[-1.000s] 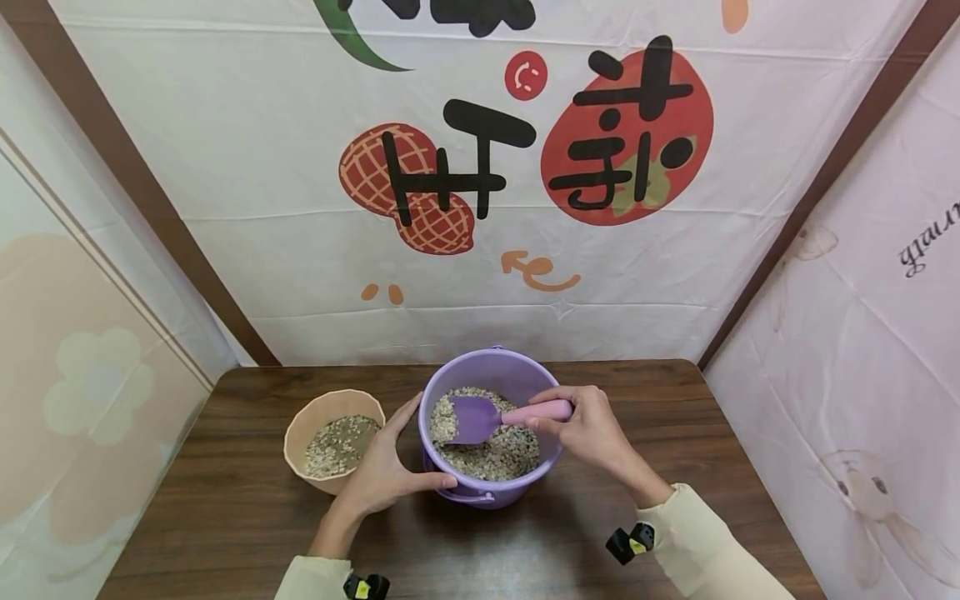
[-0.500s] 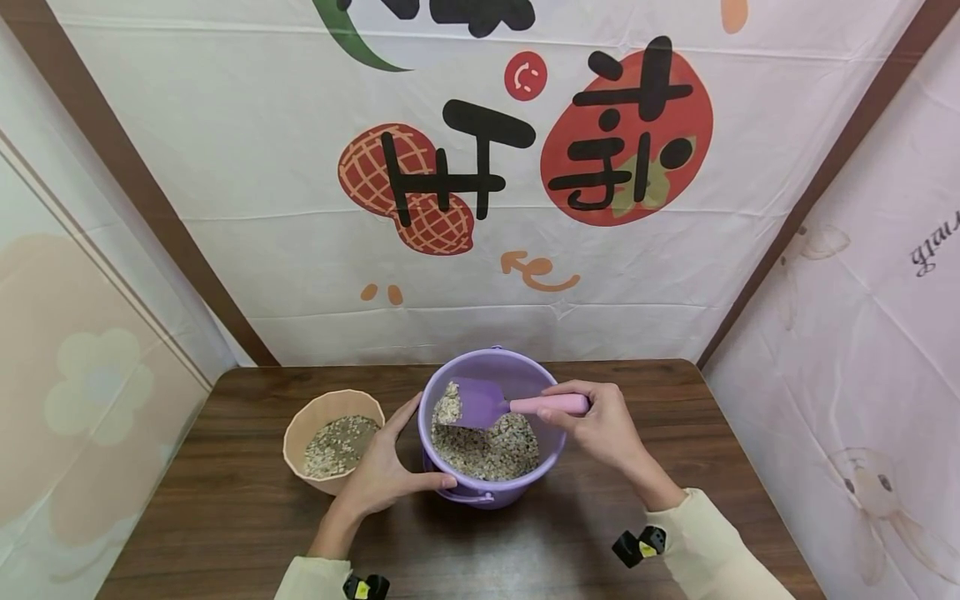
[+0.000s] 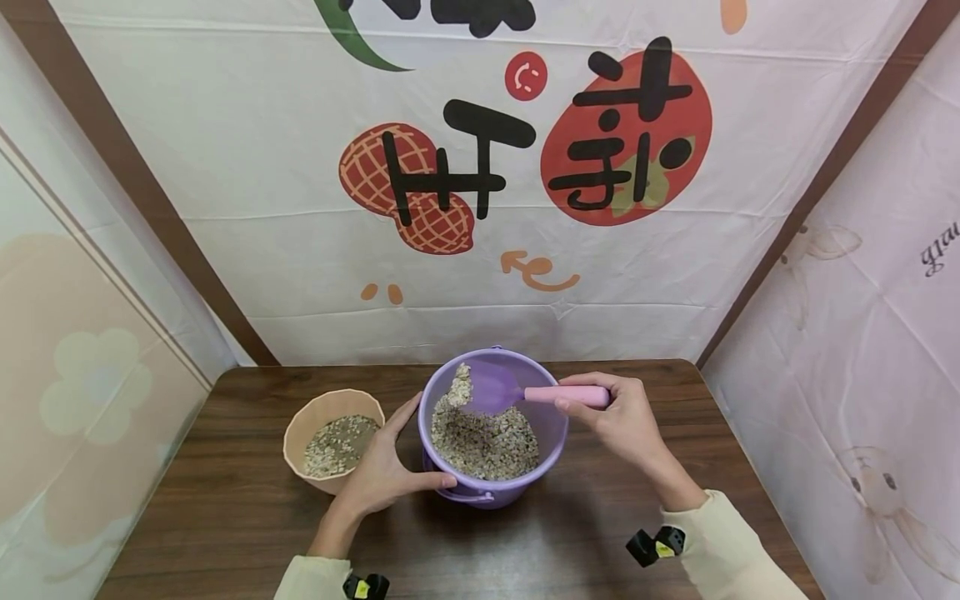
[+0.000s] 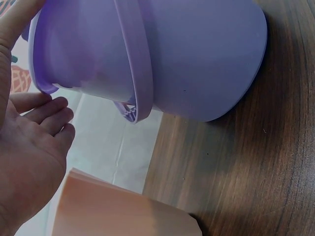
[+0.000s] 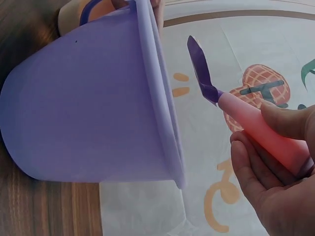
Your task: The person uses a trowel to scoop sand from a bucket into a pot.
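Note:
A purple bucket (image 3: 555,446) holding small mottled grains (image 3: 487,446) stands near the middle of the table. My left hand (image 3: 382,473) is spread against its left side, the thumb over the near rim and the fingertips at the edge; in the left wrist view the other fingers (image 4: 61,120) lie loosely bent. My right hand (image 3: 622,421) grips the pink handle of a toy shovel (image 3: 495,390) with a purple blade. In the right wrist view the blade (image 5: 201,66) is raised above the bucket's rim. Pale grains (image 3: 461,385) show at the blade's left end.
A peach-coloured tub (image 3: 296,421) with similar grains inside stands left of the bucket, close behind my left hand. The brown wooden table (image 3: 585,542) ends at a printed white cloth wall (image 3: 637,317). The bucket's carrying handle (image 4: 140,64) hangs down its side.
My right hand has raised the shovel from the grains and drawn it right and away toward the bucket's far side. My left hand and the bucket have stayed put.

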Available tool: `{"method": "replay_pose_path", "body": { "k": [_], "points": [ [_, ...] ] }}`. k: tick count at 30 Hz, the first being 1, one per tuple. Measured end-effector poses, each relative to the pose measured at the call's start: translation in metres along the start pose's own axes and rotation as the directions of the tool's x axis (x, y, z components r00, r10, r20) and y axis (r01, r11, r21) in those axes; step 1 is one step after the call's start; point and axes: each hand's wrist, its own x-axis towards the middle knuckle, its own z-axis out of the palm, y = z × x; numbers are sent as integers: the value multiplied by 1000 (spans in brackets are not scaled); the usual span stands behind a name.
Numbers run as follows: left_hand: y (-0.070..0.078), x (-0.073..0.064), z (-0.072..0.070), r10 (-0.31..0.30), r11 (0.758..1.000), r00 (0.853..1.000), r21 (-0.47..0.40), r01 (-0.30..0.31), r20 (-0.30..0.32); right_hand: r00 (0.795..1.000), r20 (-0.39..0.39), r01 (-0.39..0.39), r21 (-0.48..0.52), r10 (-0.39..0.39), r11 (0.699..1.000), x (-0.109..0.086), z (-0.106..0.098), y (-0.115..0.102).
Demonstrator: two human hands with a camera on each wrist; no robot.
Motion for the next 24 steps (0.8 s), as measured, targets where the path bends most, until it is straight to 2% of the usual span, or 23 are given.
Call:
{"method": "replay_pose_path", "body": {
  "k": [9, 16, 24],
  "points": [
    [0, 0, -1, -9, 1000, 1000, 6, 9, 5, 1000, -24, -9, -11, 9, 1000, -4, -7, -10],
    [2, 0, -1, -18, 1000, 1000, 14, 18, 9, 1000, -21, 12, 30, -11, 999, -4, -11, 0],
    [2, 0, -2, -21, 1000, 1000, 19, 21, 10, 1000, -20, 1, 12, 0, 1000, -4, -12, 0]
  ]
}}
